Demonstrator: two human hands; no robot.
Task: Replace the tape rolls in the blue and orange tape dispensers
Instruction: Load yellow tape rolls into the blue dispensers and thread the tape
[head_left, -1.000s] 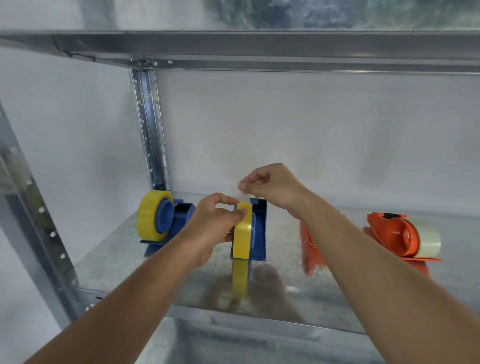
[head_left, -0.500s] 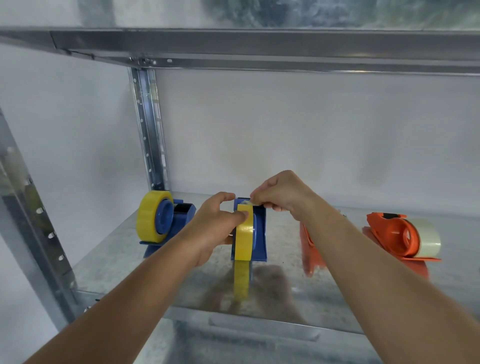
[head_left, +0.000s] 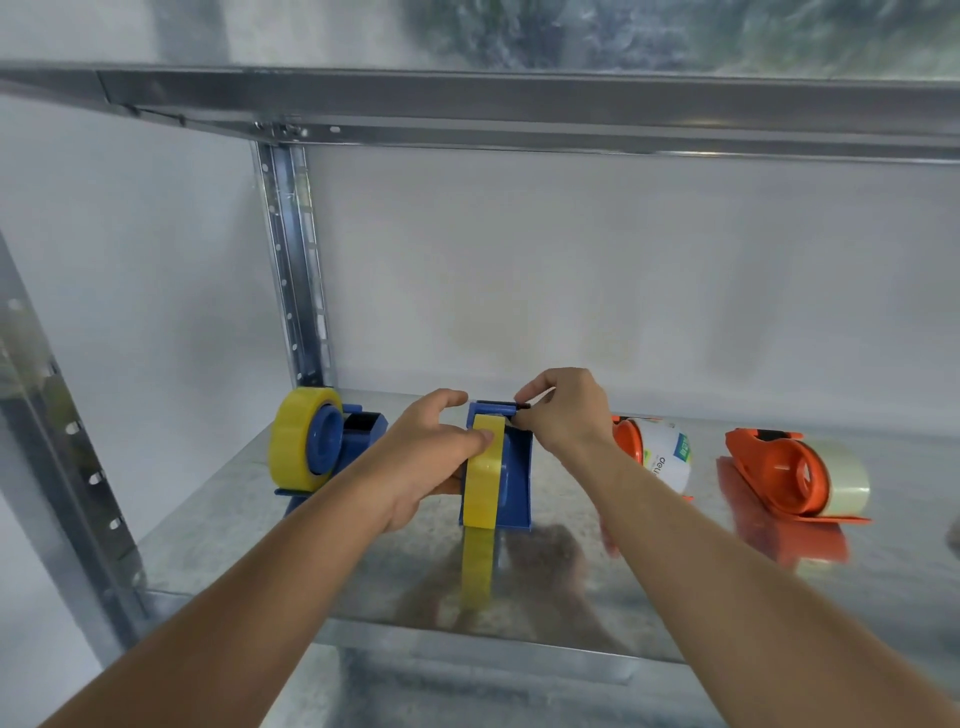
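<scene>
A blue tape dispenser (head_left: 517, 473) stands mid-shelf with a yellow tape roll (head_left: 483, 480) mounted on it. My left hand (head_left: 431, 457) grips the roll and dispenser from the left, thumb on the roll's top. My right hand (head_left: 563, 410) pinches the tape end at the dispenser's far cutter end. A second blue dispenser (head_left: 353, 434) with a yellow roll (head_left: 293, 447) sits at the left. Behind my right forearm, an orange dispenser (head_left: 626, 441) carries a labelled clear roll (head_left: 667, 460). Farther right lies another orange dispenser (head_left: 769, 475) with a clear roll (head_left: 844, 483).
Everything rests on a shiny metal shelf (head_left: 571, 587). A perforated upright post (head_left: 293, 270) stands at the back left, and another upright (head_left: 52, 441) rises at the near left. The upper shelf beam (head_left: 519, 104) runs overhead. A white wall closes the back.
My right hand came down from above the roll to the dispenser's cutter end, bringing the tape end with it. The left hand kept its grip on the roll.
</scene>
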